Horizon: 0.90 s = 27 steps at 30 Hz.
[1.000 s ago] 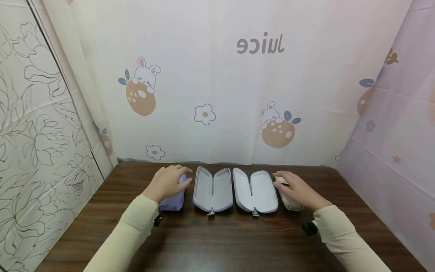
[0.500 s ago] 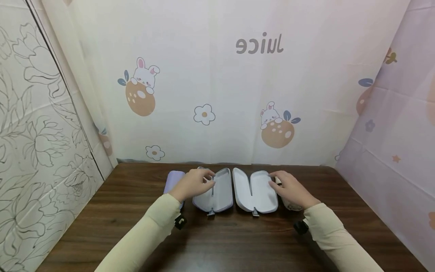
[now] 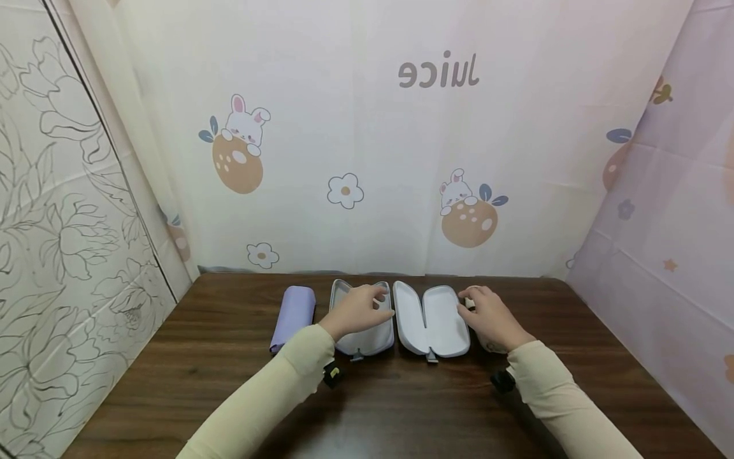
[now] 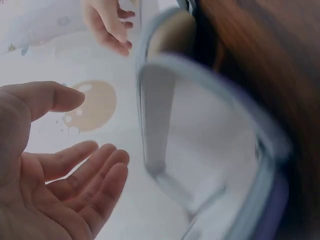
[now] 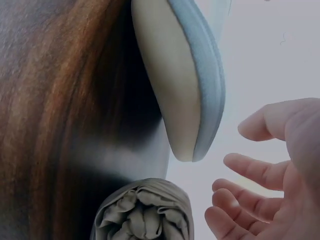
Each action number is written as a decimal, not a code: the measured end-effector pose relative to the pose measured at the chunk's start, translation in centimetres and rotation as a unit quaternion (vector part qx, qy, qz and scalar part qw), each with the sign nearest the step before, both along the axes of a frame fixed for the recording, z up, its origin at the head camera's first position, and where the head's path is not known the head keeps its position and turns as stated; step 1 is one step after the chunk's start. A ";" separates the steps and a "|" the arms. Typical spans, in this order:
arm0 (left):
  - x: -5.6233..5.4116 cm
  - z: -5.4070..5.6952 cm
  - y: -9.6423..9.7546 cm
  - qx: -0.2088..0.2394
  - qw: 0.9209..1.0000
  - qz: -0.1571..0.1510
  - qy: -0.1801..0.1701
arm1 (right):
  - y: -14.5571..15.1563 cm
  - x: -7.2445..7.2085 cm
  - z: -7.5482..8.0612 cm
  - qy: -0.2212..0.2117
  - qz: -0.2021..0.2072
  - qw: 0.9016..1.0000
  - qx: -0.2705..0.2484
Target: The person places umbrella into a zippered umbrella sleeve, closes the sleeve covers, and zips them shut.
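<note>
Currently, nothing is grasped by either set of fingers. The fingers of the left hand (image 3: 357, 311) are loosely curved, with the thumb held apart from them, and those of the right hand (image 3: 492, 317) are likewise relaxed and released.

Below the left fingers, a grey-lined case (image 3: 364, 343) is spread on the tabletop (image 3: 401, 414), its two halves parted and its middle partly covered by the hand. In the left wrist view, a gap is seen between these fingers and the rim of the case, and the case is somewhat blurred. Well to the left of the left fingers, a lavender bundle (image 3: 294, 317) is laid lengthwise, left untouched.

Between the two sets of fingers, a white-lined case (image 3: 448, 322) is likewise spread apart; its right edge is placed just beside the right fingertips in the head view. Beneath the right hand, a beige rolled cloth (image 5: 142, 215) is partly hidden from above, while its gathered end is shown clearly in the right wrist view, apart from the fingers. Beyond both sets of fingers, the tabletop is backed by a printed curtain (image 3: 367, 134).
</note>
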<state>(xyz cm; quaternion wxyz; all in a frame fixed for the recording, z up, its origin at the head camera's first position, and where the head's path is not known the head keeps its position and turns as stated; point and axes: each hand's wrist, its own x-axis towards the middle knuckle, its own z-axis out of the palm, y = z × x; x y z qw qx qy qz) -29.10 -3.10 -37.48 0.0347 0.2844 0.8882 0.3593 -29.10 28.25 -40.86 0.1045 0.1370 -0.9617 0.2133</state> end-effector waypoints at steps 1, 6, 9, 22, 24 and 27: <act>0.0 0.0 0.3 0.005 1.000 0.003 -0.012 | 0.0 0.0 -0.1 -0.006 -0.003 1.000 -0.002; -0.3 -0.4 1.5 0.045 0.997 0.008 -0.062 | 0.2 -0.1 -0.3 -0.036 -0.008 0.999 -0.003; -0.8 -0.7 2.3 0.062 0.995 0.006 -0.081 | 0.4 -0.1 -0.3 -0.048 -0.014 0.999 0.001; -0.8 -1.1 4.4 0.052 0.992 0.017 -0.117 | 0.2 -0.4 -0.1 -0.077 0.000 0.997 0.012; -0.8 -1.0 4.6 0.043 0.992 0.022 -0.114 | 0.1 -0.5 0.0 -0.085 0.003 0.996 0.014; -0.8 -1.0 4.7 0.040 0.992 0.025 -0.116 | -0.1 -0.5 0.1 -0.092 0.006 0.996 0.015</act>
